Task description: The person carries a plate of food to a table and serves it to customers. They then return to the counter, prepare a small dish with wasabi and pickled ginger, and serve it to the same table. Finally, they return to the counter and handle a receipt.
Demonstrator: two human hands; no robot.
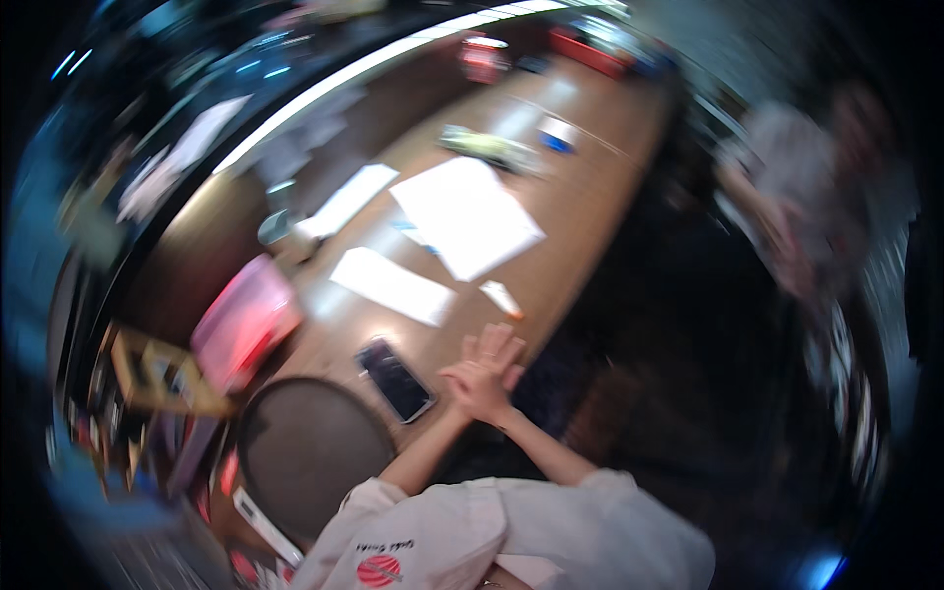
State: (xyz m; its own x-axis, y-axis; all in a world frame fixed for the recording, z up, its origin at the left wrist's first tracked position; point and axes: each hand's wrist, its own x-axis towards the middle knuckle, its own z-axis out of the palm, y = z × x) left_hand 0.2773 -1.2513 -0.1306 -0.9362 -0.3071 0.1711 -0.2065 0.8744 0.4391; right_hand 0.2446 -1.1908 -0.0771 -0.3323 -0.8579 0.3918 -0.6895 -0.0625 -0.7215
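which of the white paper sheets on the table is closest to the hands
The narrow white sheet just beyond the dark phone; the large square sheet and the long strip lie farther up the table.

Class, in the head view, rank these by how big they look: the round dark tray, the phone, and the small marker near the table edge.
1. Round dark tray, though it lies nearest the camera.
2. Phone.
3. Marker, clearly smallest.

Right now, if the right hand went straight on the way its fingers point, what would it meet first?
Probably the small white marker with an orange tip on the wooden table; the right hand is pressed against the left hand, and blur makes depth uncertain.
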